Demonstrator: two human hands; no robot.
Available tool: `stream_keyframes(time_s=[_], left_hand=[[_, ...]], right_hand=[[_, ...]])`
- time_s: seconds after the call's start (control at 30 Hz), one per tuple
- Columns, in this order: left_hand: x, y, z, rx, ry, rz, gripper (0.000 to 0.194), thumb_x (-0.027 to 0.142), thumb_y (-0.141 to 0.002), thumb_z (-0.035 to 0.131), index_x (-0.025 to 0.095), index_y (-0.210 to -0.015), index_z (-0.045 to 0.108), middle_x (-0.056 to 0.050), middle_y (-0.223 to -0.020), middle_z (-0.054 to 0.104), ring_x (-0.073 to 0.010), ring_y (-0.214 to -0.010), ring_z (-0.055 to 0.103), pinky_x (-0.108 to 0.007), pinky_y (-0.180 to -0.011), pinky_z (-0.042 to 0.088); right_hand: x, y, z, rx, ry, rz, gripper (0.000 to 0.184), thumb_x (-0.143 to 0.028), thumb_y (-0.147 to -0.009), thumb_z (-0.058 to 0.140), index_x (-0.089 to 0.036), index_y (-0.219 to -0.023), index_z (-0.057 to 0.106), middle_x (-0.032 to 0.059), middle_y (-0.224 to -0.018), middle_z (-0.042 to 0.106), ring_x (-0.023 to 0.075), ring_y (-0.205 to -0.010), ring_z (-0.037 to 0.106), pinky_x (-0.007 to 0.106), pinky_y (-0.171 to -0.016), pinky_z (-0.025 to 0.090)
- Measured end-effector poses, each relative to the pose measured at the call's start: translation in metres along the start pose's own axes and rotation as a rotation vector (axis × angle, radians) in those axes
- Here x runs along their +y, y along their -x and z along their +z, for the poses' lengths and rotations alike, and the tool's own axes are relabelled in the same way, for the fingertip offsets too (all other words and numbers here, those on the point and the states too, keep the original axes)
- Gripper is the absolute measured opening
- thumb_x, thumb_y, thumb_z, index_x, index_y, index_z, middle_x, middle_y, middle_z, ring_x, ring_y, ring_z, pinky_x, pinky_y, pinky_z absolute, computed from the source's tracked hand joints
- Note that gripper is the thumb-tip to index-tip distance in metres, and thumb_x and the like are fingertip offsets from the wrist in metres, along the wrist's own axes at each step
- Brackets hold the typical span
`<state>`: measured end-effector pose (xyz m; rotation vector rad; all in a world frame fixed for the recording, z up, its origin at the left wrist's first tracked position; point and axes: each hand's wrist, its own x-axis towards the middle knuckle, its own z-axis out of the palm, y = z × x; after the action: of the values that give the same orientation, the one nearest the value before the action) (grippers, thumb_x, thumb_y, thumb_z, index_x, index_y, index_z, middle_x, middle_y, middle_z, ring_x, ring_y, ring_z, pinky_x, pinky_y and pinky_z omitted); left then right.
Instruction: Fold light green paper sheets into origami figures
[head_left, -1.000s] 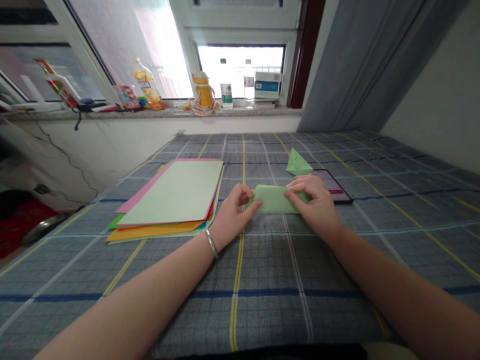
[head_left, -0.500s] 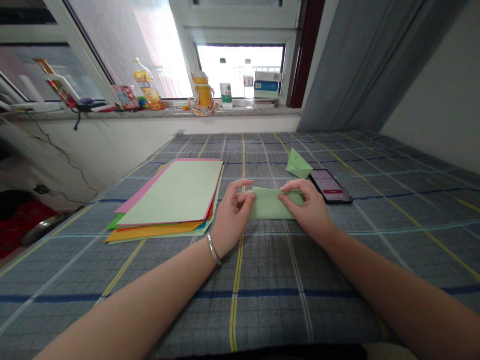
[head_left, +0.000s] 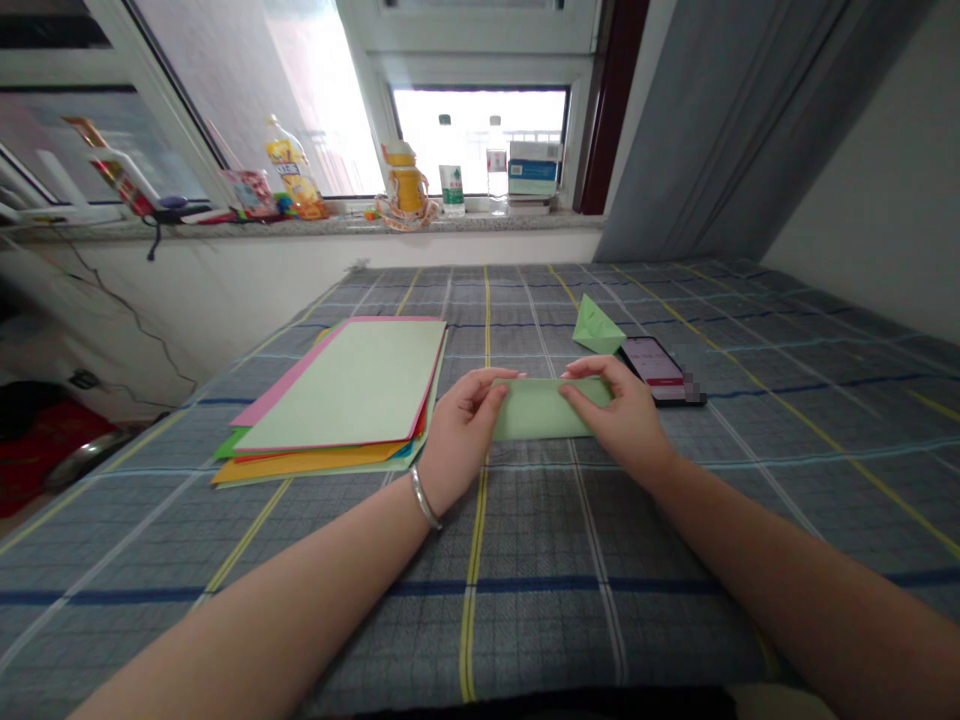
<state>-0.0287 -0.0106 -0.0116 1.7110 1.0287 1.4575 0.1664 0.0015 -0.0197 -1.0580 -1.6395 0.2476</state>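
Observation:
A light green folded piece of paper [head_left: 536,412] forms a wide strip in front of me, its long edges running left to right. My left hand [head_left: 461,430], with a silver bangle at the wrist, pinches its left end between thumb and fingers. Toward the right end, my right hand [head_left: 622,415] has its thumb on the near face and fingers behind the top edge. Both ends of the paper are partly covered by my hands. Behind my right hand sits a green folded paper shape [head_left: 596,325] with a pointed top.
A stack of coloured paper sheets [head_left: 345,385] lies left of my hands. The phone [head_left: 660,372] rests on the right, beside the folded shape. Checked cloth [head_left: 420,620] covers the surface. Along the windowsill [head_left: 345,222] stand bottles, a yellow cup [head_left: 407,188] and boxes [head_left: 533,168].
My left hand's fingers have closed from a looser, raised pose onto the paper's left end. My right fingers have shifted slightly along the top edge, which now looks straighter.

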Motion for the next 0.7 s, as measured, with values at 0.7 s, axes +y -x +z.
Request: stream_keyframes(time_s=[0.7], left_hand=[[-0.016,-0.011,-0.005,0.149,0.382,-0.255,0.034,0.032,-0.077,0.067,0.021,-0.106,0.053,-0.007,-0.104,0.071,-0.0155,-0.074,0.066,-0.024,-0.059,0.048]], right_hand=[[0.02,-0.005,0.003,-0.115,-0.378,0.322,0.044,-0.027,-0.069,0.071,-0.025,-0.109,0.054,-0.0057,-0.066,0.054,0.013,-0.059,0.055,0.026,-0.055,0.043]])
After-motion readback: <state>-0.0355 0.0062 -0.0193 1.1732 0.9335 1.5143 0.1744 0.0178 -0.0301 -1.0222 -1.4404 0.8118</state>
